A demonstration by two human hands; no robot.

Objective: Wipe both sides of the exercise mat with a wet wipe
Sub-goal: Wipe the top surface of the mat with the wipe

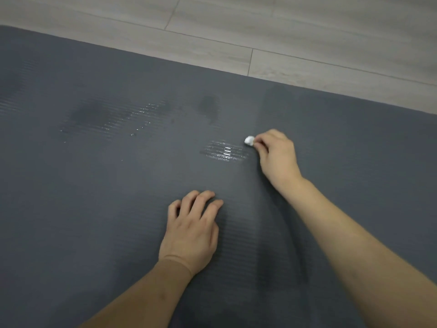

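Note:
A dark grey ribbed exercise mat [94,209] lies flat and fills most of the head view. My right hand [276,155] pinches a small balled-up white wet wipe [249,140] and holds it against the mat, right of centre. A wet, shiny streak [224,151] lies just left of the wipe. More damp patches [113,119] show farther left. My left hand [191,230] rests on the mat nearer to me, fingers bent with the tips touching the surface, holding nothing.
Light wood-look floor planks [283,31] run beyond the mat's far edge [165,59]. The mat's far left corner [7,28] is in view at the upper left.

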